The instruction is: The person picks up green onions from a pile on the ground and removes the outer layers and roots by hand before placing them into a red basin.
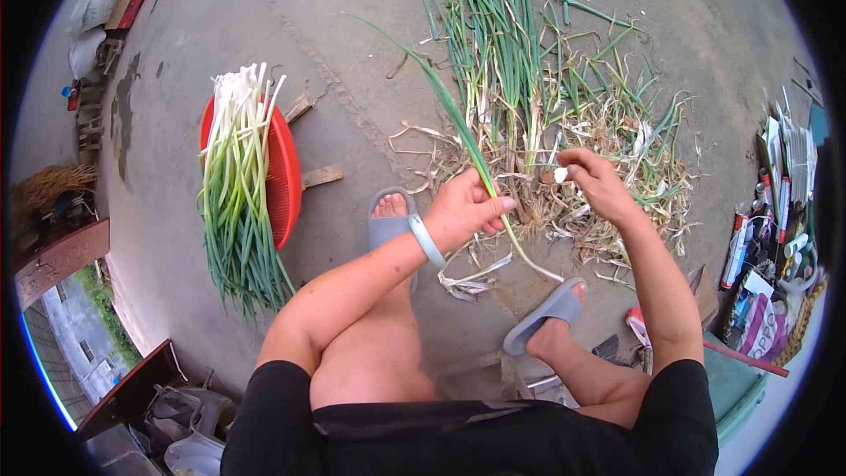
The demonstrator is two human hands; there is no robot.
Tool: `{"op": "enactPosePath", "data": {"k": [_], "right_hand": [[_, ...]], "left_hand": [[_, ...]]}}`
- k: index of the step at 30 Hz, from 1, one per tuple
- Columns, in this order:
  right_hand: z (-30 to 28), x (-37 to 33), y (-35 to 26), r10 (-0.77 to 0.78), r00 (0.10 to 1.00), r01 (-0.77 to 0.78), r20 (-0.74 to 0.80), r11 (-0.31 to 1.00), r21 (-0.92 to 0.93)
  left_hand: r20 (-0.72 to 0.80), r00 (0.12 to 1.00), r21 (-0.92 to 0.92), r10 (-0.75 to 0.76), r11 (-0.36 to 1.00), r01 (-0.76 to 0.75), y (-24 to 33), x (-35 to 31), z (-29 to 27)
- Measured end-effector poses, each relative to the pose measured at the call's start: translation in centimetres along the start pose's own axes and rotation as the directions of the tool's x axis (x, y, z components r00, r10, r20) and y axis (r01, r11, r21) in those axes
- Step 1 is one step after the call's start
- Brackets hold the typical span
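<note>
My left hand [471,209], with a pale bangle on its wrist, is closed round one green onion [449,110]. Its long green leaf points up and away, and its white root end hangs down toward my right foot. To the right, the curled fingers of my right hand [602,185] pinch a small white thing [560,174], whose kind I cannot make out. Just beyond both hands lies a bunch of untrimmed green onions [493,44] with dry roots and skins. Dry peelings and roots [634,181] spread over the floor beneath and beside my right hand.
On the left, a red plastic basket [286,176] carries a heap of cleaned green onions [236,181], white ends away from me. Wooden legs [322,176] show under it. At right stand spray cans [736,251] and a bag [765,326]. My feet wear grey slippers [544,316].
</note>
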State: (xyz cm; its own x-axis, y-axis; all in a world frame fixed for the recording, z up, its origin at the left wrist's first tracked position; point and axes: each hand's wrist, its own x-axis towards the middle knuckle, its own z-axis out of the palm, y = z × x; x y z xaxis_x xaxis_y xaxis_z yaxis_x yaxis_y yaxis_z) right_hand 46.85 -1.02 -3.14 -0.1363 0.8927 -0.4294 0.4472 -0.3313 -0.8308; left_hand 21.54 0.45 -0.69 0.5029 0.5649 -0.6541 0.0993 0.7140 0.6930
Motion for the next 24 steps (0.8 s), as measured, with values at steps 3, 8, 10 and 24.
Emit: {"op": "enactPosePath", "data": {"k": [3, 8, 10, 24], "right_hand": [[3.1, 1.8, -4.2, 0.164, 0.941, -0.25, 0.296, 0.926, 0.283], [7.6, 4.8, -6.3, 0.121, 0.951, -0.289, 0.285, 0.673, 0.681], [8.6, 6.1, -7.1, 0.099, 0.954, -0.279, 0.281, 0.634, 0.722], [2.0, 12.3, -8.6, 0.165, 0.982, -0.186, 0.088, 0.914, 0.36]], "left_hand": [[0.073, 0.995, 0.118, -0.073, 0.991, 0.064, -0.6, -0.4, 0.4], [0.125, 0.984, 0.228, -0.124, 0.969, 0.093, -2.0, -0.2, -0.1], [0.136, 0.986, 0.297, -0.101, 0.953, 0.057, -3.1, -0.1, -0.7], [0.139, 0.989, 0.59, -0.045, 0.806, -0.046, -4.2, -0.5, -1.0]]}}
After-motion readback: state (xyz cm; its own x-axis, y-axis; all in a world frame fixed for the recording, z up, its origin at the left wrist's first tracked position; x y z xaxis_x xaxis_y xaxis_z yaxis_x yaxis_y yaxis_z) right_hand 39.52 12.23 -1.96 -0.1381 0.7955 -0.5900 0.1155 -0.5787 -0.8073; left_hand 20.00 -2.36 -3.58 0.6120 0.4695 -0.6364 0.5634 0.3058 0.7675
